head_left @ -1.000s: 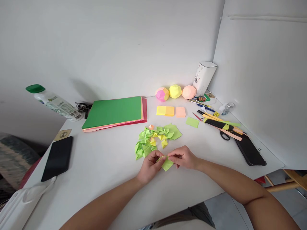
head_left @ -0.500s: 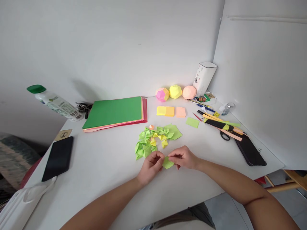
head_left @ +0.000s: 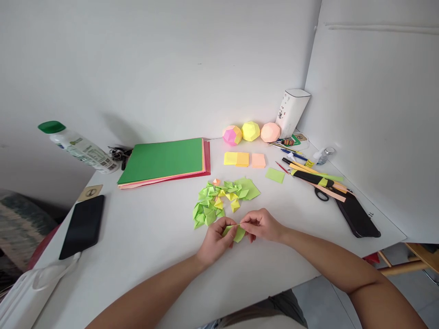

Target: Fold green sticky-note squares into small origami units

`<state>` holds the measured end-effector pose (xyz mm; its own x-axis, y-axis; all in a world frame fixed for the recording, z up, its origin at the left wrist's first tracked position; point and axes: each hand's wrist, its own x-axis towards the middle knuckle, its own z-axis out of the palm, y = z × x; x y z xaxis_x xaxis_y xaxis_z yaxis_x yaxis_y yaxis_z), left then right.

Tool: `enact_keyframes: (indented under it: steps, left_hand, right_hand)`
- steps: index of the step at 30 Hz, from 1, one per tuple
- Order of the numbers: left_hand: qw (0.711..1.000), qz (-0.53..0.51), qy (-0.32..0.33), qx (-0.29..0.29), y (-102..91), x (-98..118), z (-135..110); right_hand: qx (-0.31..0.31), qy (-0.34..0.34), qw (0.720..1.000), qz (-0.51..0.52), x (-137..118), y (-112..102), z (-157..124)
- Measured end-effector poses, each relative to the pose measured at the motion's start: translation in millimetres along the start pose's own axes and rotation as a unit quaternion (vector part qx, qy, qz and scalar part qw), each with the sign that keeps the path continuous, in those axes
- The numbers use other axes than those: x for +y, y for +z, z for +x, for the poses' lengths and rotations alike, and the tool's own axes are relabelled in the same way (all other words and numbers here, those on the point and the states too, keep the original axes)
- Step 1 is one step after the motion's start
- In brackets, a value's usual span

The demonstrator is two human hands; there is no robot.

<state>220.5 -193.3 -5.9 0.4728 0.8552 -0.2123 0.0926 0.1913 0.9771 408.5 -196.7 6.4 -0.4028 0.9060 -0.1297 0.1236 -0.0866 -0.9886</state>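
The fingers of the left hand [head_left: 215, 238] and of the right hand [head_left: 261, 225] meet close together above the white, smooth surface [head_left: 147, 237], both grasping a small, light-green piece of folded paper [head_left: 239, 235]. The left thumb and fingers are pinched on its left part, and the right thumb and fingertips are pinched together at its upper right edge, while its lower part hangs exposed between the two hands; the exact line of the fold is too small to tell. Just beyond the left fingers, slightly to their left, lies a loose heap of light-green, pointed folded-paper pieces [head_left: 206, 210], with several small, yellow folded-paper pieces [head_left: 235, 205] along its inner side and one small, peach-orange folded-paper piece [head_left: 216, 182] at its far edge. Straight ahead of the fingers, beyond the heap, sit a pad of yellow and orange square paper [head_left: 236, 159] and, just beside it, a pad of peach square paper [head_left: 258, 160]; farther still, three faceted paper balls [head_left: 250, 131] stand in a row near the wall. Ahead and to the right of the fingers is a flat, light-green paper rectangle [head_left: 275, 175]. Well to their left and farther off lies a stack of large coloured sheets with green on top [head_left: 164, 157]; well to their right rests a dark, flat phone [head_left: 360, 214].
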Motion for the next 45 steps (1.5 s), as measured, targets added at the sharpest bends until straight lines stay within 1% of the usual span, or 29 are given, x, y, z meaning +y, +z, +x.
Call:
enact_keyframes:
  steps: [5,9,13,18,21,25,28,32,35,38,40,42,43,45]
  left_hand:
    - [0.999,0.041,0.007,-0.004,-0.7,1.1,1.0]
    - [0.999,0.045,0.021,-0.009,-0.8,1.8,0.4]
    - [1.000,0.006,0.017,-0.014,0.2,-1.9,-1.8]
    - [0.995,-0.095,0.022,0.025,-1.4,-2.1,-0.8]
    - [0.992,-0.123,0.032,0.011,-2.5,0.6,0.6]
    - [0.997,-0.075,0.027,-0.023,-0.9,0.1,0.4]
    - [0.999,-0.034,0.030,-0.023,1.1,-2.4,-0.5]
    - [0.999,-0.016,0.035,-0.018,2.7,-4.5,-2.0]
    - [0.999,-0.014,0.038,-0.003,2.2,-4.6,-2.4]
    - [0.998,-0.042,0.026,0.030,0.0,-4.0,-0.8]
    - [0.996,-0.071,0.016,0.052,-2.0,-3.6,1.2]
    - [0.994,-0.095,0.010,0.059,-3.5,-3.3,3.3]
    - [0.993,-0.102,0.009,0.056,-4.0,-3.2,4.2]
    - [0.993,-0.109,0.008,0.047,-4.3,-2.6,5.1]
  right_hand:
    - [0.001,-0.016,1.000,-0.024,1.7,3.5,-0.6]
    - [-0.003,-0.027,0.999,-0.041,1.4,6.4,-1.8]
    - [0.012,-0.041,0.997,-0.061,-3.3,6.2,-2.5]
    - [0.047,-0.045,0.996,-0.058,-13.1,-0.8,-2.4]
    - [0.054,-0.046,0.996,-0.058,-14.4,-2.8,-2.2]
    - [0.035,-0.051,0.995,-0.078,-10.8,2.7,-2.1]
    - [0.034,-0.064,0.993,-0.098,-9.7,9.6,-2.1]
    - [0.050,-0.084,0.987,-0.124,-10.6,14.6,-2.3]
    - [0.068,-0.094,0.984,-0.134,-10.5,10.2,-2.0]
    - [0.089,-0.092,0.983,-0.129,-11.5,-2.7,0.0]
    - [0.122,-0.081,0.983,-0.113,-13.8,-12.5,1.6]
    - [0.151,-0.072,0.983,-0.080,-16.4,-18.7,2.6]
    - [0.154,-0.069,0.984,-0.063,-17.5,-19.6,2.7]
    - [0.128,-0.067,0.989,-0.038,-17.8,-16.8,2.0]
